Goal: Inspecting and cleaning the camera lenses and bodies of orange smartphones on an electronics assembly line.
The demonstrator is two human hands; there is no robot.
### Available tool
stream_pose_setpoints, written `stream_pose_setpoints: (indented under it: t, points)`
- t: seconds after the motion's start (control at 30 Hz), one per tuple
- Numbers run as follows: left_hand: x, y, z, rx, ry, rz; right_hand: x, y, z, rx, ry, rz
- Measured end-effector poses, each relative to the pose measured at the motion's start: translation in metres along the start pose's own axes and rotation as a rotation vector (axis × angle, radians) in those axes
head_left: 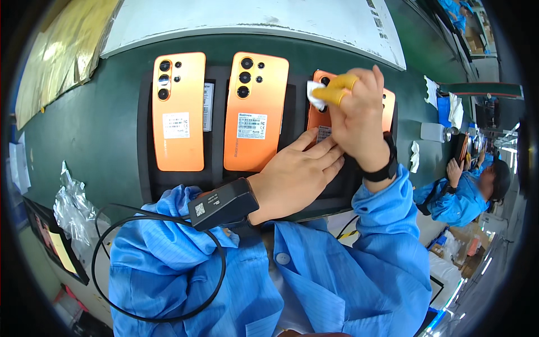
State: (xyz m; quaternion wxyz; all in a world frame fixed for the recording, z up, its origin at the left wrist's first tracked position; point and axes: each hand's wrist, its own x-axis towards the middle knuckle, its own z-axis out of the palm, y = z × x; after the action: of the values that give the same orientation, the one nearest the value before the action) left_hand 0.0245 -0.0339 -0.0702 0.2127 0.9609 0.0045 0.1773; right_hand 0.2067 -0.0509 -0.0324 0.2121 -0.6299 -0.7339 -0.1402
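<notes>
Black tray [145,151] under orange phones [255,105]. Right hand [362,115] pinching white wipe [314,100] at one; left hand [300,180] flat on it.

- We see smooth, softly shiny backs on the phones [258,157].
- Their lenses [245,77] look glassy and glossy to us.
- We take the labels [177,124] for smooth paper.
- The wipe [315,94] looks soft and matt; cloth or paper, we cannot tell.
- We find the tray [146,151] matt black.
- The bag [76,205] is crinkled, glossy plastic.
- The sleeves [387,208] look to us like creased cloth with a slight sheen.
</notes>
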Motion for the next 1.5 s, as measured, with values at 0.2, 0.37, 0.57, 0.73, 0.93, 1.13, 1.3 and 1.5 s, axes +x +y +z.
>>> stream_pose_setpoints:
  t: [0.2, 0.37, 0.57, 0.73, 0.93, 1.13, 1.3, 1.5]
  points:
    - [-0.001, 0.001, 0.000, 0.008, 0.041, -0.021, -0.015, 0.013, -0.014, 0.012, 0.002, 0.148]
    - [-0.001, 0.003, -0.003, 0.019, -0.010, -0.011, -0.016, 0.003, -0.011, 0.191, -0.003, 0.165]
    - [0.000, 0.002, -0.005, 0.003, -0.008, -0.020, 0.000, 0.006, 0.005, 0.168, 0.042, 0.030]
    - [0.002, 0.001, -0.004, 0.026, 0.015, -0.007, 0.009, 0.015, 0.013, -0.098, 0.128, 0.017]
    - [0.001, 0.002, 0.002, 0.030, -0.013, -0.005, -0.020, -0.001, -0.007, -0.025, 0.032, 0.189]
    - [-0.001, -0.001, -0.003, 0.015, 0.032, -0.017, -0.007, 0.015, 0.001, -0.091, 0.013, 0.230]
    - [0.002, 0.001, -0.002, 0.011, -0.055, -0.013, -0.027, -0.008, -0.008, 0.027, 0.030, 0.208]
    - [0.000, -0.002, -0.001, -0.002, 0.093, 0.011, -0.018, 0.002, 0.001, -0.075, 0.093, 0.215]
